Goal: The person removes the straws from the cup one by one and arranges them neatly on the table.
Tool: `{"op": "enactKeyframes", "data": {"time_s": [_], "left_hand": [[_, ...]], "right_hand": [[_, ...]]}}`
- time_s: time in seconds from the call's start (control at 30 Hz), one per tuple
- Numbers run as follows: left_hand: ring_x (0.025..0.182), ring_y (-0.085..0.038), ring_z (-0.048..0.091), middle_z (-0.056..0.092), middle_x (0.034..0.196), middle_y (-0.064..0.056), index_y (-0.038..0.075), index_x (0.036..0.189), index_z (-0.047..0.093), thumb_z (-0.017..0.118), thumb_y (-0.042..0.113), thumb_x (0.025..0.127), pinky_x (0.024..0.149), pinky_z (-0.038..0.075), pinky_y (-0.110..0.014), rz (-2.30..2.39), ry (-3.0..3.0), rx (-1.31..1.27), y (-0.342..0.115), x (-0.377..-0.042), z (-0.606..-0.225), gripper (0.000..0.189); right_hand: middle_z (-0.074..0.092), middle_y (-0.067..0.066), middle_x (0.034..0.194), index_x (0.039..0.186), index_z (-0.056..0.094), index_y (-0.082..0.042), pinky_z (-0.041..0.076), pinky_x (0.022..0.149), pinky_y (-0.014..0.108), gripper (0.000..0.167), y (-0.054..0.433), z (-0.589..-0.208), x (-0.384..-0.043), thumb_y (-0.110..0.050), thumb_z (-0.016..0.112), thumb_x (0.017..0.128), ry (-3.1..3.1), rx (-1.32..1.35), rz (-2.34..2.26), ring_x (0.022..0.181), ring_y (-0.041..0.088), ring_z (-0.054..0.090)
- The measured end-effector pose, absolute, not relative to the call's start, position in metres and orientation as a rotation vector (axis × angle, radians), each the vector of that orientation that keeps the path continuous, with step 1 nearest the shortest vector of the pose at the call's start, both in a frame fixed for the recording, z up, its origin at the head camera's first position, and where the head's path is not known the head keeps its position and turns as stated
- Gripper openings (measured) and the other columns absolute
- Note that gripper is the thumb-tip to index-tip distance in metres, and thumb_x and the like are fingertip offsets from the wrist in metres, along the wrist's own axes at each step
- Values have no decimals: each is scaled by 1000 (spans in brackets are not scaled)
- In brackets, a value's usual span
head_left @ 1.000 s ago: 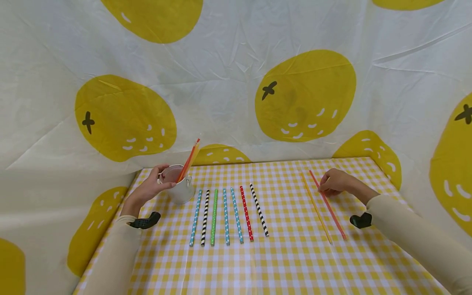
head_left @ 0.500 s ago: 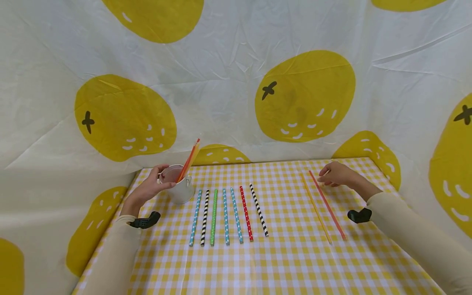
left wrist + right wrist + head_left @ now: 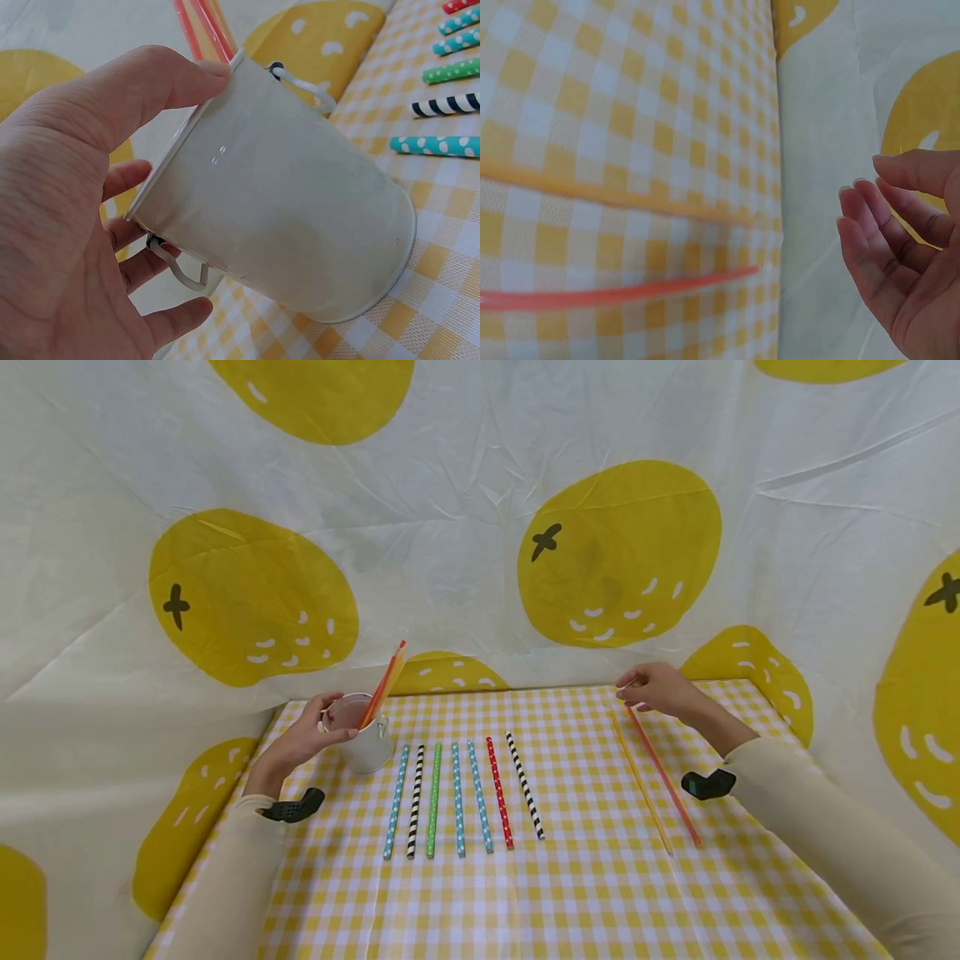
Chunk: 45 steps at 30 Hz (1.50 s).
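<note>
My left hand [image 3: 300, 743] holds a white metal bucket [image 3: 277, 187] at its rim, thumb on the near side and fingers round the far side. Several red and orange plastic straws [image 3: 384, 685] lean out of the bucket. At the right of the table lie a red straw [image 3: 663, 777] and a yellow-orange straw [image 3: 641, 782], side by side. My right hand [image 3: 656, 687] hovers over their far ends with fingers lightly bent. In the right wrist view nothing is between its fingers [image 3: 859, 259], and both straws lie apart from it.
Mid-table there is a row of patterned paper straws: blue dotted [image 3: 396, 802], black-striped [image 3: 416, 802], green dotted [image 3: 434, 802] and red dotted [image 3: 500, 793] among them. A fruit-print curtain [image 3: 450, 568] hangs behind the back edge of the yellow checked tablecloth [image 3: 585, 893].
My right hand has risen off the red straw and shifted left toward the back edge. The red straw stays on the table. My left hand and the bucket have kept their place.
</note>
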<state>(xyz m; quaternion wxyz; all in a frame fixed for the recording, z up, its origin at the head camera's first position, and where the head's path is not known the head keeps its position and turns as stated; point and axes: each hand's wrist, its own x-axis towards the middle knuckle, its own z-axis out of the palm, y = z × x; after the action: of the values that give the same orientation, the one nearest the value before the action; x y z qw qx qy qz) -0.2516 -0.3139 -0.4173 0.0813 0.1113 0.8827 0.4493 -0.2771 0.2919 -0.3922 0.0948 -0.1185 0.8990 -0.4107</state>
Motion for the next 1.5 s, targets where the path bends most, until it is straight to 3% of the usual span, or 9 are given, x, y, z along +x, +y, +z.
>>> {"op": "enactKeyframes", "data": {"time_s": [0.13, 0.33, 0.53, 0.77, 0.93, 1.17, 1.5], "left_hand": [[125, -37, 27, 23, 145, -20, 13, 162, 15, 70, 34, 98, 94, 31, -54, 1328, 2652, 334, -313, -252, -417, 87], [134, -40, 24, 17, 155, -19, 13, 162, 16, 70, 36, 98, 101, 30, -57, 1344, 2634, 317, -312, -251, -416, 87], [145, -42, 17, 9, 163, -16, 15, 162, 15, 71, 36, 97, 107, 28, -62, 1371, 2610, 299, -312, -250, -417, 89], [137, -40, 24, 15, 159, -18, 13, 162, 16, 71, 36, 97, 103, 30, -58, 1366, 2629, 304, -312, -251, -418, 88], [130, -39, 26, 18, 154, -19, 12, 161, 17, 71, 36, 97, 99, 31, -56, 1353, 2645, 304, -311, -252, -418, 87], [132, -39, 26, 18, 156, -19, 11, 161, 18, 72, 36, 96, 101, 31, -56, 1355, 2645, 299, -312, -253, -420, 88], [130, -38, 26, 19, 153, -20, 10, 161, 18, 71, 35, 97, 99, 32, -54, 1342, 2660, 295, -312, -256, -421, 87]], "right_hand": [[69, 13, 106, 125, 61, 6, 56, 89, 46, 33, 276, -388, -279, -19, 62, 103, 2655, -373, -1255, 101, 28, 68], [70, 10, 103, 122, 64, 4, 55, 90, 49, 29, 256, -384, -282, -17, 62, 102, 2607, -413, -1362, 93, 20, 68], [71, 11, 101, 119, 67, 1, 58, 84, 41, 29, 237, -387, -285, -21, 66, 100, 2597, -420, -1456, 90, 18, 70], [70, 15, 106, 119, 67, -3, 55, 91, 51, 28, 211, -391, -288, -23, 68, 99, 2577, -452, -1477, 93, 23, 70], [70, 15, 106, 119, 68, -4, 56, 89, 47, 29, 191, -392, -289, -24, 70, 98, 2552, -494, -1495, 94, 23, 69], [68, 11, 110, 120, 69, -10, 54, 91, 49, 28, 164, -391, -290, -27, 71, 97, 2523, -593, -1529, 97, 24, 67], [69, 10, 110, 119, 70, -9, 56, 86, 40, 26, 130, -392, -293, -22, 71, 97, 2531, -702, -1611, 93, 22, 68]]}}
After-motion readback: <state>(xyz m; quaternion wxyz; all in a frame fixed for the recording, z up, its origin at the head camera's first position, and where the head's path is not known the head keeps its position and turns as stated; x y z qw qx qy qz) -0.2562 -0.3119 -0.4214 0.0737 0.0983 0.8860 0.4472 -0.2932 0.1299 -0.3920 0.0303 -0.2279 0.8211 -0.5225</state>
